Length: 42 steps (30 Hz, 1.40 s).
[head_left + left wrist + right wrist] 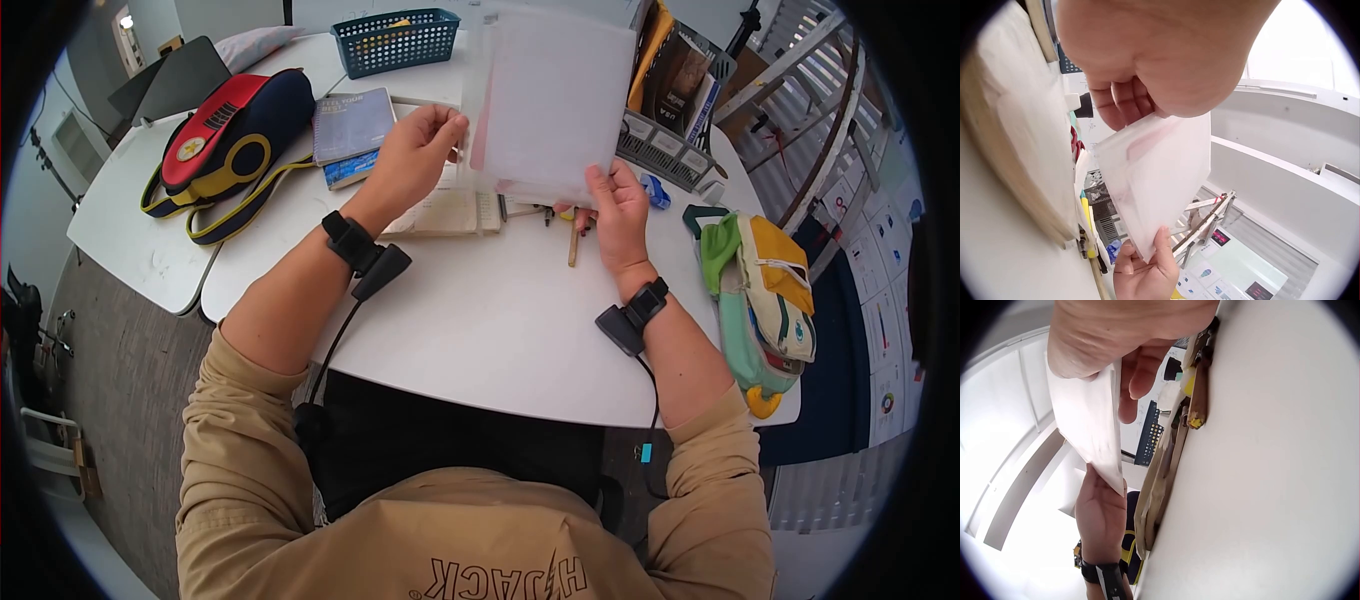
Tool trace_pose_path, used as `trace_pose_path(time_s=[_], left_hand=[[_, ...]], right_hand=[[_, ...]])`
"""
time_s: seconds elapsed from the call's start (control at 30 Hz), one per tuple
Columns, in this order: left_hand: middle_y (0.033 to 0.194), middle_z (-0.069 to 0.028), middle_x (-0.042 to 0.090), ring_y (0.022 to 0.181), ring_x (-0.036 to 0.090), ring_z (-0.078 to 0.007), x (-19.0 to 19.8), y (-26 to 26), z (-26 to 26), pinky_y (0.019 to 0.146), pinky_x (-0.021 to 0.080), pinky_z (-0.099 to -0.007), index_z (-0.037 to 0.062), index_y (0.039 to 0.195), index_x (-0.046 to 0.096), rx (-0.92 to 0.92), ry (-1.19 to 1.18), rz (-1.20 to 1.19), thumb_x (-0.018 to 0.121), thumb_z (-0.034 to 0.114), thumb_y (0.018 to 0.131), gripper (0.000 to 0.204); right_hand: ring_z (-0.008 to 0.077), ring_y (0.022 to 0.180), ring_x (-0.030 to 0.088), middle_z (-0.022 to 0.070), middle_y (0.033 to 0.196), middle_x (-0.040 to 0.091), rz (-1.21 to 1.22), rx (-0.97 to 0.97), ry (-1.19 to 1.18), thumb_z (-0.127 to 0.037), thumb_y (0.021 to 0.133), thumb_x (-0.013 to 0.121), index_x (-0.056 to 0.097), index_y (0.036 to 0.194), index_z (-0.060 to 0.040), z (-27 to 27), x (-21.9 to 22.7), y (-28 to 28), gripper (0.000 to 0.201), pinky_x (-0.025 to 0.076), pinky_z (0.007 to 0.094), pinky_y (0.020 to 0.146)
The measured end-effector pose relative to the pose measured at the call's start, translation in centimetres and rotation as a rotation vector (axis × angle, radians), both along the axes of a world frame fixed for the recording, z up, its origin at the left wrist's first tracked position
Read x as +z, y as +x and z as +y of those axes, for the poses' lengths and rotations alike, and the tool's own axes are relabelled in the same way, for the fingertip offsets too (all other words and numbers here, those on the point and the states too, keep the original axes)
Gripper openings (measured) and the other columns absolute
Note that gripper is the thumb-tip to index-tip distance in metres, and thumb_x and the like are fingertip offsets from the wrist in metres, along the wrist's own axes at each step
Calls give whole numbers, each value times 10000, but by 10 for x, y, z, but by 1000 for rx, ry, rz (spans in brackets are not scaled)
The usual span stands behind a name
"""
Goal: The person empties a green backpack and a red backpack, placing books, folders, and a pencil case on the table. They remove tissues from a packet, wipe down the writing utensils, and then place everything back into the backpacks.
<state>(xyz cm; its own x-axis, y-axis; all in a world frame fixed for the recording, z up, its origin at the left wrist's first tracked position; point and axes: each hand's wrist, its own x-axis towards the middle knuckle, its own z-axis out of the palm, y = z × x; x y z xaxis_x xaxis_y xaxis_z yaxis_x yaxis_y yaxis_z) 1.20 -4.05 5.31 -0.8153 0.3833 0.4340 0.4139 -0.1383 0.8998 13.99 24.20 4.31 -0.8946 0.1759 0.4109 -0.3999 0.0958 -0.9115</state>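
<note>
A translucent plastic folder (pixel 555 100) with white sheets and a pinkish piece inside is held up over the far part of the table. My left hand (pixel 412 160) pinches its left edge between thumb and fingers. At the lower right corner, my right hand (pixel 622 215) grips it, thumb on the front and fingers behind. The left wrist view shows the folder (pixel 1160 175) stretched between both hands. Beneath it lie an open book (pixel 440 215) with cream pages and a thin wooden stick (pixel 573 248), partly hidden by the folder and right hand.
A red and navy bag (pixel 235 140) lies at the left beside a spiral notebook (pixel 352 125). At the back stands a teal basket (pixel 395 45); a grey organizer (pixel 665 150) with books is at the back right. A green and yellow bag (pixel 765 300) sits on the right edge.
</note>
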Motion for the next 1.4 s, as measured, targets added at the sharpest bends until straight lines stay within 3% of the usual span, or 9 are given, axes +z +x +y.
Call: trace_pose_path(time_s=[0.1,0.4,0.8,0.9,1.0,1.23,1.4], left_hand=[[1021,18,694,935,629,-82,0,-6,-3,902,547,-283,30,1167,690,-4,-9,32,628,245,1205,227],[1032,-23,750,940,665,-107,7,4,-4,887,564,-293,-6,1186,716,71,95,11,676,237,1176,247],[1091,24,714,978,613,-56,9,-6,-9,902,498,-245,54,1223,703,186,266,108,647,276,1201,231],[1118,-7,723,1010,641,-80,9,-8,-11,898,532,-253,28,1245,682,216,268,113,629,289,1207,268],[1067,24,699,910,586,-40,11,-7,-9,824,484,-220,60,1203,686,199,344,112,610,273,1219,227],[1073,4,682,861,568,-57,10,-5,-7,775,476,-239,47,1234,649,223,322,139,594,287,1226,246],[1108,1,687,1013,587,-60,11,0,-9,921,483,-235,45,1241,638,137,348,60,574,279,1233,242]], right_hand=[[188,812,824,99,1085,829,-16,18,5,-289,1194,632,675,1319,-38,-3,1,1,284,508,224,537],[176,800,820,89,1108,828,-65,65,43,-263,1189,645,675,1329,-30,0,-3,0,274,505,215,546],[165,882,809,89,1065,821,-38,131,62,-147,1132,729,697,1273,-11,2,-9,-2,198,540,233,575],[165,888,810,101,1087,824,-50,139,78,-137,1133,722,697,1262,-15,2,-8,-2,179,539,235,581],[166,890,811,111,1113,827,-68,136,88,-143,1135,720,695,1273,-22,4,-9,-3,186,532,232,584],[155,888,809,99,1109,826,-75,119,85,-173,1119,757,687,1309,-33,2,-8,-2,247,526,230,570],[125,845,791,73,1084,820,-70,121,92,-178,1127,747,748,1266,-14,2,-8,-1,215,535,233,572]])
